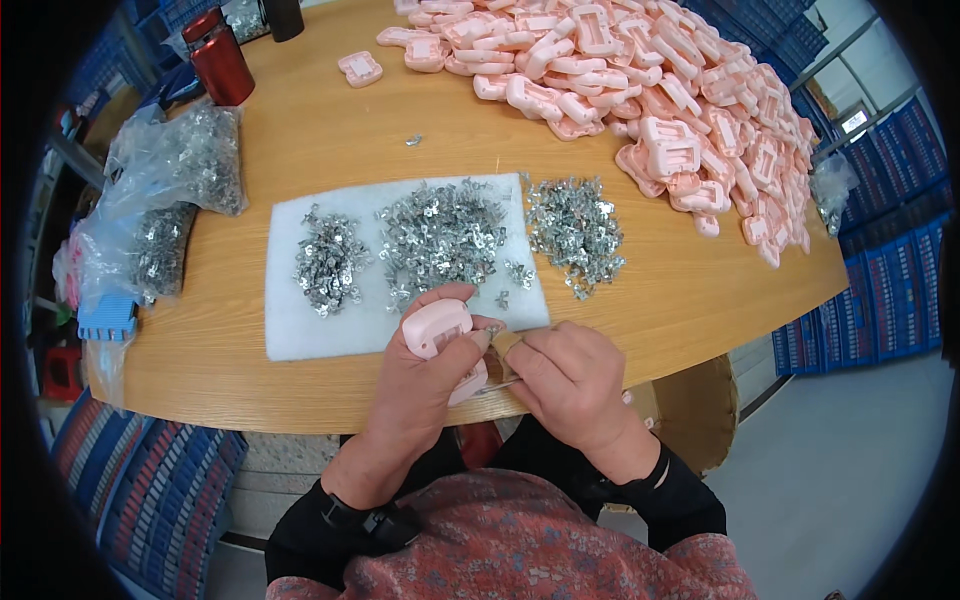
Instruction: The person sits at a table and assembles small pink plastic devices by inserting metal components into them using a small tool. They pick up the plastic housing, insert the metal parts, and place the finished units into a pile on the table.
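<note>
My left hand [412, 385] is closed round a pale pink plastic housing [437, 326] with a hollow inside, held over the table's near edge. My right hand [570, 375] meets it from the right, its fingers bent inward and a tan wrap [505, 344] on one fingertip. From under those fingers a thin metal tool [497, 387] points at the housing; its kind is hidden. Just beyond both hands lies a white foam sheet [285, 335] bearing piles of small silvery metal clips [445, 235]. Another pile of metal pieces [575, 235] sits on the wood beside the sheet.
A large heap of pink housings [600, 75] covers the far right, with one loose housing [360, 69] apart from it. Clear bags of metal parts [205, 155], a red flask [218, 60] and a blue block [107, 317] stand left. A cardboard box [700, 415] is below the table's right edge.
</note>
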{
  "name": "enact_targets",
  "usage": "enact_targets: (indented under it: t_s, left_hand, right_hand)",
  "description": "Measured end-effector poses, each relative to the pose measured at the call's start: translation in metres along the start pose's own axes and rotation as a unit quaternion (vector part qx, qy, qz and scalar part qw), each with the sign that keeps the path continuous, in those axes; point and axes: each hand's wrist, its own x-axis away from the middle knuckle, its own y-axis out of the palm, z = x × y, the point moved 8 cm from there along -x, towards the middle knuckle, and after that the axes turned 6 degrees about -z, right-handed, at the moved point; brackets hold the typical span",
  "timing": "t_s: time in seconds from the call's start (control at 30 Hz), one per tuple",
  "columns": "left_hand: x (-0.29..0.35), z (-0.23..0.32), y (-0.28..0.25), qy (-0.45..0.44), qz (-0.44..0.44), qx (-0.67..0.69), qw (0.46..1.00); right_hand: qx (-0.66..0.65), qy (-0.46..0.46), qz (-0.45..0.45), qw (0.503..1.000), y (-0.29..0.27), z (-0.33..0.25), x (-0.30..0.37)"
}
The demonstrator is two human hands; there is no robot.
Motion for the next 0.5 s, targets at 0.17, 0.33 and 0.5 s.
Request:
enact_targets:
  t_s: [0.17, 0.33, 0.5]
  left_hand:
    - [0.003, 0.000, -0.009, 0.000, 0.014, -0.019, 1.000]
    - [0.006, 0.007, -0.015, 0.006, 0.010, -0.101, 0.995]
    - [0.022, 0.015, 0.001, 0.021, -0.053, -0.252, 0.966]
  right_hand:
    - [-0.020, 0.005, -0.011, 1.000, -0.001, -0.008, -0.001]
    - [-0.133, 0.075, -0.038, 0.988, 0.007, -0.001, 0.003]
    - [-0.249, 0.176, -0.141, 0.942, 0.017, 0.015, 0.009]
